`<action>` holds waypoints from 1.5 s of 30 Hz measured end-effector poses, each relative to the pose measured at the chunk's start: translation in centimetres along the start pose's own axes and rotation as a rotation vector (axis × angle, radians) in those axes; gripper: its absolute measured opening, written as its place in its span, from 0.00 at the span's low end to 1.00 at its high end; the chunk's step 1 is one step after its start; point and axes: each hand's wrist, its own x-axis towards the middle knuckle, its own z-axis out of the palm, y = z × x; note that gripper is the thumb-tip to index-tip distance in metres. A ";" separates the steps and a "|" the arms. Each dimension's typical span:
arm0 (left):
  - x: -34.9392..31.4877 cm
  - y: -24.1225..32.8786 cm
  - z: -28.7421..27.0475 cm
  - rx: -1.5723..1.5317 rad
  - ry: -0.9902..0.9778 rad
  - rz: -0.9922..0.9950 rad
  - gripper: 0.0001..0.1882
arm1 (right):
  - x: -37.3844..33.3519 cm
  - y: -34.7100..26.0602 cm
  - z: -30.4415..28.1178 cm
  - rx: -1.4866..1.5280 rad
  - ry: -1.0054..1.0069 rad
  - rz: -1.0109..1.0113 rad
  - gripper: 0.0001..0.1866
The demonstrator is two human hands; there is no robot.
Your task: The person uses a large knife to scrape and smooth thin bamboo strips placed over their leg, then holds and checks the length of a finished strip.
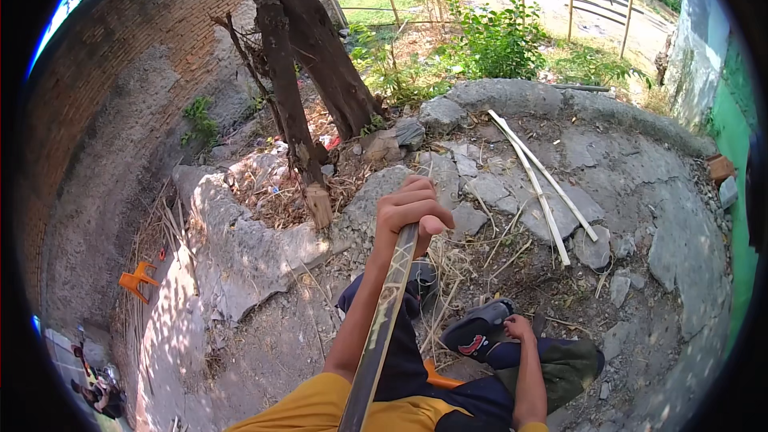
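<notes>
Seated on broken concrete ground, you hold a long bamboo strip [382, 328] in your left hand [410, 212], the grip closed around its upper end while the strip runs down across your lap. Your right hand [520, 328] rests by your sandal [478, 330], fingers curled; whether they hold anything, you cannot tell. Keep the strip steady and the grip firm. No container shows nearby.
</notes>
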 end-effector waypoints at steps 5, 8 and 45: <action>-1.2 -0.9 0.4 0.007 0.106 -0.201 0.37 | -0.2 -0.4 -0.1 -0.017 0.015 -0.004 0.14; -1.6 -1.2 0.3 -0.339 0.274 -0.330 0.35 | -0.2 -0.6 -0.2 -0.035 0.013 -0.006 0.15; -2.5 -2.2 2.5 -0.281 -0.131 -0.732 0.15 | 0.3 0.3 -0.5 -0.098 -0.103 0.011 0.16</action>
